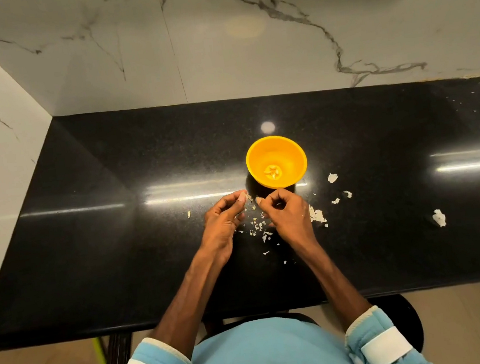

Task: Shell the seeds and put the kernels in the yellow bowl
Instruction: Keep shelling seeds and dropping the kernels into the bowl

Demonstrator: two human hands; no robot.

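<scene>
Fingers (239,197) pinch flaky seed husk (249,198) nr round yellow bowl (292,156).

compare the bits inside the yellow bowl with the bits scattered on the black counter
The kernels sit in one tight cluster at the bottom of the yellow bowl; the shell scraps are strewn loose across the black counter. The kernels are all tiny; the shell scraps range from specks to larger flakes. The kernels look yellowish in the bowl; the shell scraps look white. Both are small, pale fragments.
</scene>
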